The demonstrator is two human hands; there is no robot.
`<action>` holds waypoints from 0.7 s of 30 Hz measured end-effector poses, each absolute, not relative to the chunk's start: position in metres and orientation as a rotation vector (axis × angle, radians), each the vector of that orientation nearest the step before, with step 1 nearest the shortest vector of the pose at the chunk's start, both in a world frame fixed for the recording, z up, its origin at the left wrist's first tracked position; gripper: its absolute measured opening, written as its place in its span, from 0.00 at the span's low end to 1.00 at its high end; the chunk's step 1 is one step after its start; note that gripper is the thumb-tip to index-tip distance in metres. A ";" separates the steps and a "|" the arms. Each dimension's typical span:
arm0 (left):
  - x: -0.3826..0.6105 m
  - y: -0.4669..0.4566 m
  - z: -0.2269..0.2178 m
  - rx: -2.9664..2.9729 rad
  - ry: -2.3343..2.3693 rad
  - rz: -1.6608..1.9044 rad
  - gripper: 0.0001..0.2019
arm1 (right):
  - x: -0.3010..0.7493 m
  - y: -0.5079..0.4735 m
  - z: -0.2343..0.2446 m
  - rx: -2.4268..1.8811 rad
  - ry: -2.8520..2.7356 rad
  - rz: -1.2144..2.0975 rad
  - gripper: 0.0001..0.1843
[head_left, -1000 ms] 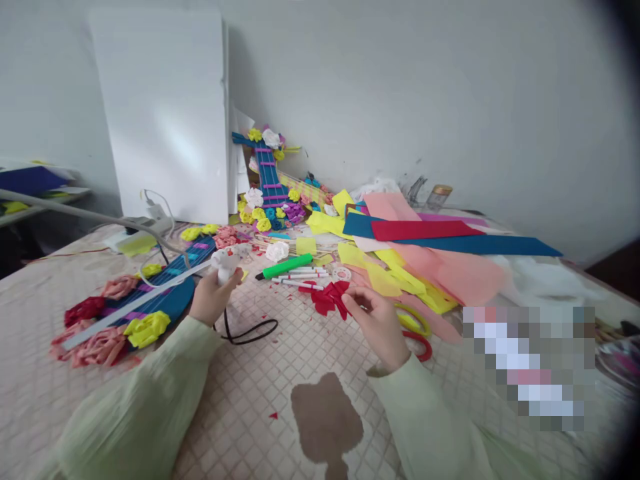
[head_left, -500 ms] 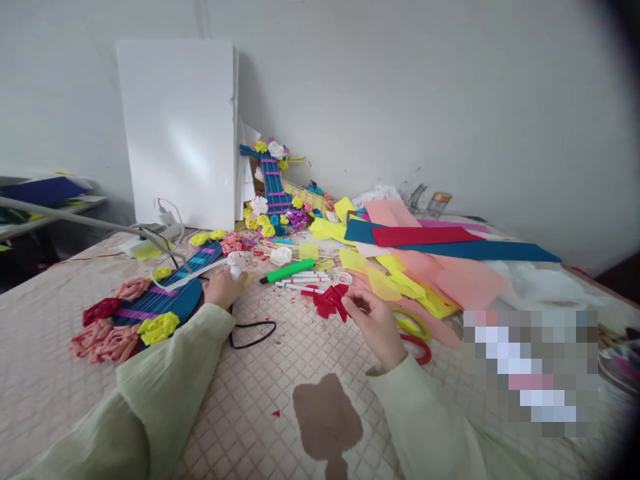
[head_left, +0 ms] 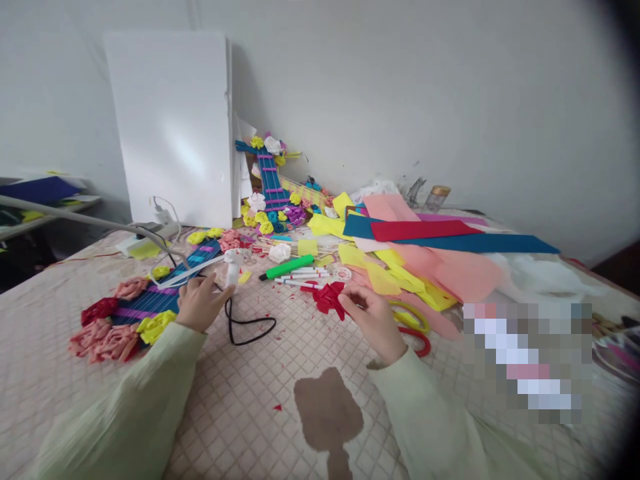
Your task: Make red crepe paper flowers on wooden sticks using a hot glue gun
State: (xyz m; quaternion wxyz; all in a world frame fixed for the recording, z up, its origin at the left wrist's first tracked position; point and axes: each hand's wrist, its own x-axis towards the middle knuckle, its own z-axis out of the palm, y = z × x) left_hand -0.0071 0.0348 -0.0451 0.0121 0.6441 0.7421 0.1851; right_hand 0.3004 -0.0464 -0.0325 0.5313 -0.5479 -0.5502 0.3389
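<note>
My right hand (head_left: 373,321) pinches the edge of a red crepe-paper flower (head_left: 329,299) between thumb and fingers, just above the tabletop. To the left, my left hand (head_left: 204,301) has its fingers apart and holds nothing; its thumb is close to a small white tool (head_left: 232,268) that looks like a hot glue gun. I cannot tell whether the thumb touches it. Beneath and behind that hand lies a blue guitar-shaped piece (head_left: 145,297) with purple strips, edged with paper flowers. Scissors (head_left: 417,340) with red and yellow handles lie beside my right wrist, their blades hidden.
A green marker (head_left: 287,268) and several white pens (head_left: 306,275) lie mid-table. Crepe-paper strips (head_left: 450,267) spread across the right. A decorated guitar shape (head_left: 270,180) leans at the back near a white board (head_left: 173,133). A black cord loop (head_left: 255,332) and power strip (head_left: 145,241) are on the left.
My left hand has let go of the white tool and drawn back to the left, its fingers spreading. My right hand keeps its pinch on the red flower, nearly unmoved.
</note>
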 end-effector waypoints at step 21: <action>0.122 -0.039 -0.038 1.274 0.765 0.910 0.13 | 0.293 -0.057 -0.024 -1.179 -1.462 1.236 0.08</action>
